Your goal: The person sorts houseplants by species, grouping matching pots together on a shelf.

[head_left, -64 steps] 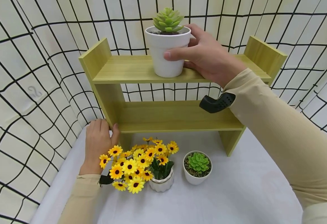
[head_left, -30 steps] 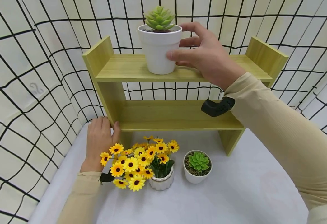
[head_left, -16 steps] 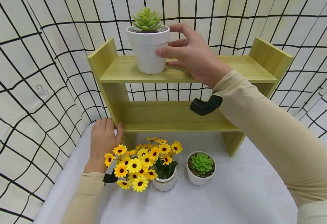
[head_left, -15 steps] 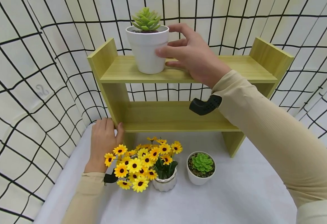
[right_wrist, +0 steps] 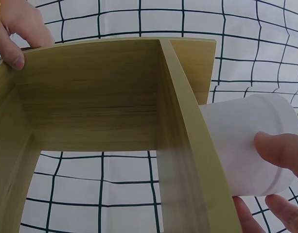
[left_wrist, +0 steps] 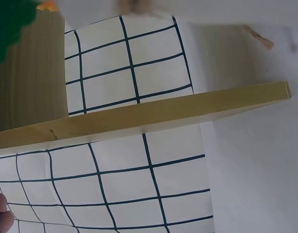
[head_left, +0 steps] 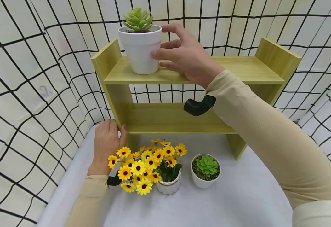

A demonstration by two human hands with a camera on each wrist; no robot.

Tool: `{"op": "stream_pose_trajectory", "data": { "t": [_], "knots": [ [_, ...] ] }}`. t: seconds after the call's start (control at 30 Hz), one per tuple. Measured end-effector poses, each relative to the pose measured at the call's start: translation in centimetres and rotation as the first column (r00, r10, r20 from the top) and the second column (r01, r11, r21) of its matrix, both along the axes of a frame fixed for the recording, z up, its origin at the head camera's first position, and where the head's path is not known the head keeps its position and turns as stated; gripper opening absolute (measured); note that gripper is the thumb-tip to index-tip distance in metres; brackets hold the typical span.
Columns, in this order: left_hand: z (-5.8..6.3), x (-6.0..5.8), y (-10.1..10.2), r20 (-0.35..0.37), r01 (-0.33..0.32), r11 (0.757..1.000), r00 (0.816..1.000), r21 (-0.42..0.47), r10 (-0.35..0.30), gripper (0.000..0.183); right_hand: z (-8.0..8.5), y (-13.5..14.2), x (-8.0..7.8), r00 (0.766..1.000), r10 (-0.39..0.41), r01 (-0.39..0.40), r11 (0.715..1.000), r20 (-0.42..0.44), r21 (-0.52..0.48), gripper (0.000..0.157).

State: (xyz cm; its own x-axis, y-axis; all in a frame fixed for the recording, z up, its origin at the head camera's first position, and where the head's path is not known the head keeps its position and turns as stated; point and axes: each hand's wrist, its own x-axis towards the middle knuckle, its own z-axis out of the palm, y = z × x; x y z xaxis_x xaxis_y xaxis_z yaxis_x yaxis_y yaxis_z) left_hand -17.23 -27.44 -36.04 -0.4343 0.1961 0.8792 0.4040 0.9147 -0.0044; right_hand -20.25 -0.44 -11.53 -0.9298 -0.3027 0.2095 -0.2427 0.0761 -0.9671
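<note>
A white pot with a pointed-leaf succulent point(head_left: 141, 47) stands upright on the top board, near its left end. My right hand point(head_left: 186, 55) holds it from the right, thumb on the front and fingers around the side and back; the right wrist view shows the thumb against the white pot wall point(right_wrist: 236, 150). My left hand point(head_left: 105, 143) grips the left side panel of the two-tier wooden shelf point(head_left: 176, 118) at the lower board, its thumb on the front edge. Part of that hand is hidden behind the panel.
On the white cloth point(head_left: 210, 208) before the shelf stand yellow daisy-like flowers point(head_left: 144, 167) in a white fluted pot point(head_left: 169, 186), close to my left wrist, and a small rosette succulent point(head_left: 206, 167). Black wire grid point(head_left: 40, 104) encloses the back and sides.
My right hand and the potted succulent have moved left along the top board, from near its middle toward the left end panel. The left hand keeps its place on the shelf.
</note>
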Motion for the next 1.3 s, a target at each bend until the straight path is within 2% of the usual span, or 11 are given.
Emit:
{"op": "stream_pose_trajectory", "data": {
  "t": [0.3,0.57,0.73,0.97,1.13,1.3],
  "knots": [
    [0.0,0.1,0.1,0.021,-0.003,1.0,1.0,0.011,0.002,0.034,0.0,-1.1,-0.2,1.0,0.019,-0.019,1.0,-0.012,0.001,0.07],
    [0.0,0.1,-0.1,-0.008,0.0,1.0,1.0,-0.004,0.0,0.044,0.0,-2.3,-0.1,1.0,0.021,-0.021,0.999,-0.005,0.031,0.069],
    [0.0,0.2,-0.1,0.009,-0.001,1.0,1.0,-0.002,0.001,0.044,0.1,-2.7,-0.1,1.0,0.03,-0.03,0.998,-0.008,0.048,0.07],
    [0.0,0.0,0.3,0.001,0.006,1.0,1.0,-0.005,-0.006,0.047,0.3,-1.6,0.6,0.999,-0.027,0.028,0.999,-0.023,0.04,0.065],
    [0.0,-0.2,0.3,-0.015,0.012,1.0,1.0,-0.017,-0.012,0.043,0.2,-0.2,1.8,0.994,-0.057,0.063,0.995,-0.091,0.07,0.057],
    [0.0,-0.2,0.1,-0.012,0.015,1.0,1.0,-0.001,-0.015,0.041,-0.7,0.9,3.4,0.981,-0.035,0.057,0.992,-0.192,0.112,0.051]
  ]
}}
